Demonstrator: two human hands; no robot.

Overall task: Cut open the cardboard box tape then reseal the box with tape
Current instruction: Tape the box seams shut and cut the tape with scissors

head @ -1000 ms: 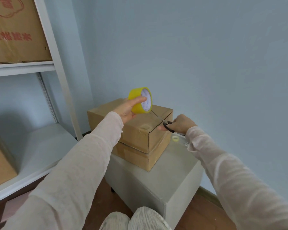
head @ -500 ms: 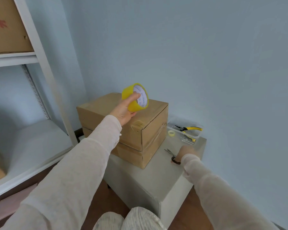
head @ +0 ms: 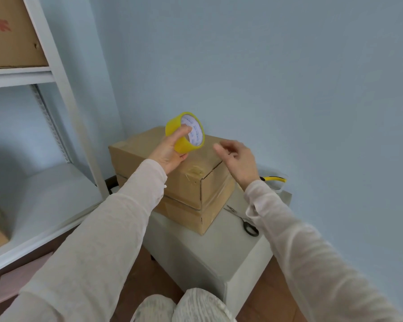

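Note:
A brown cardboard box [head: 137, 152] sits on top of a second, flatter box [head: 186, 217], both on a pale grey stool [head: 209, 254]. My left hand [head: 170, 152] holds a yellow tape roll [head: 185, 132] upright above the top box, thumb hooked into its white core. My right hand [head: 239, 160] hovers over the box's right corner, fingers spread and holding nothing, a short way right of the roll. Black-handled scissors [head: 247, 223] lie on the stool to the right of the boxes, partly hidden by my right sleeve.
A white metal shelf unit [head: 56, 73] stands at the left with a printed cardboard box [head: 9, 31] on its upper shelf. Yellow-handled pliers [head: 273, 179] lie in a clear tray behind my right wrist. The blue wall is close behind. My knees show at the bottom.
My right hand cut the tape strip, laid the scissors on the stool, then rose empty toward the roll. My left hand kept the tape roll above the box.

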